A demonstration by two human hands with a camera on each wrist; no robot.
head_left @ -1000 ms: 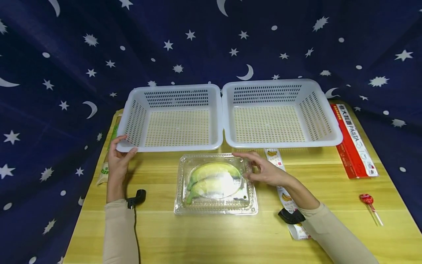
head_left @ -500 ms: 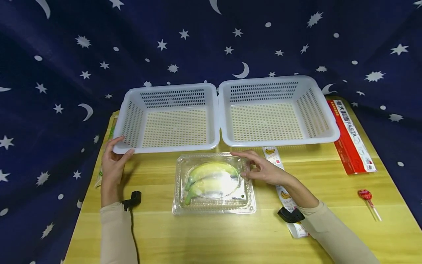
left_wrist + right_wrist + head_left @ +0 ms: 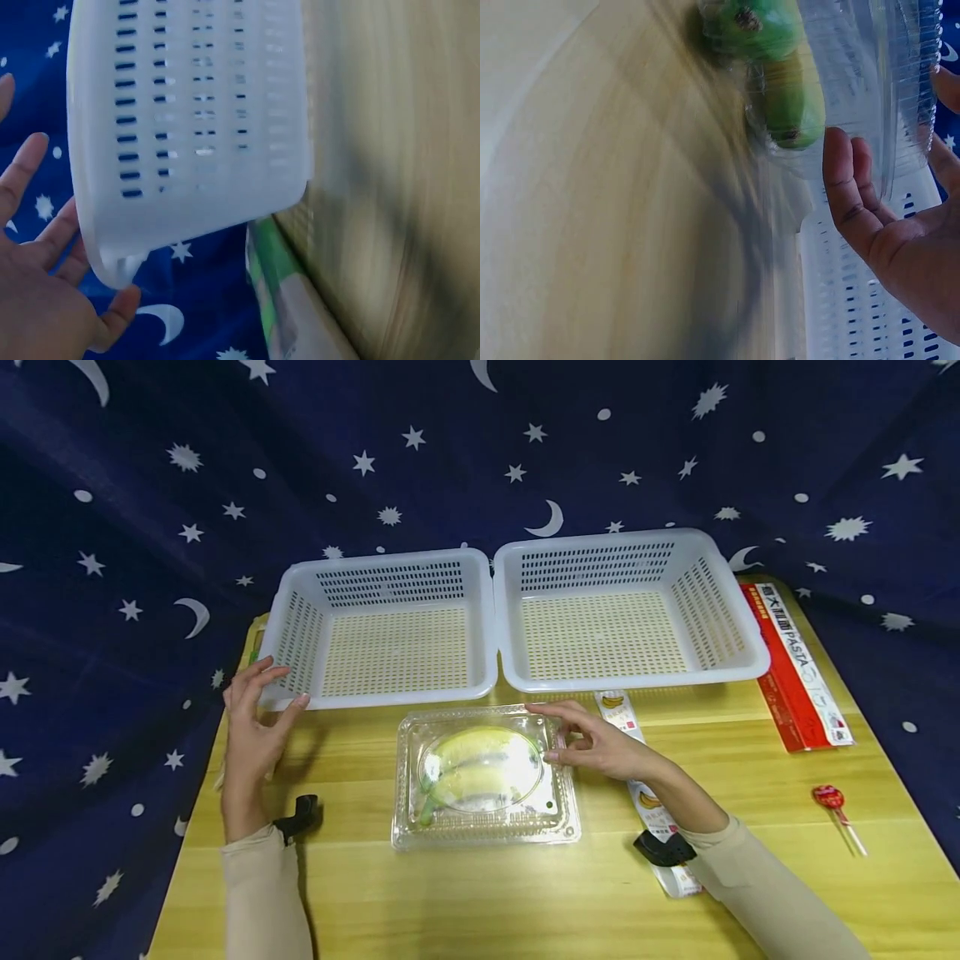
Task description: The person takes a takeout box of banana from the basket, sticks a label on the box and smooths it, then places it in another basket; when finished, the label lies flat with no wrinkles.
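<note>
Left wrist view alone shows left basket (image 3: 214, 169) from outside; my left hand (image 3: 253, 735) is wide, right hand (image 3: 609, 750) touching clear box (image 3: 487, 825), grip indeterminate.

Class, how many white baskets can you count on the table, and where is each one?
2. The left basket is beside the left hand; the right basket sits between it and the red pasta box. No other baskets show.

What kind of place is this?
Probably a staged tabletop workspace: a dark blue star-and-moon patterned fabric backdrop hangs behind a yellowish wood-grain table bearing two white rectangular plastic baskets.
</note>
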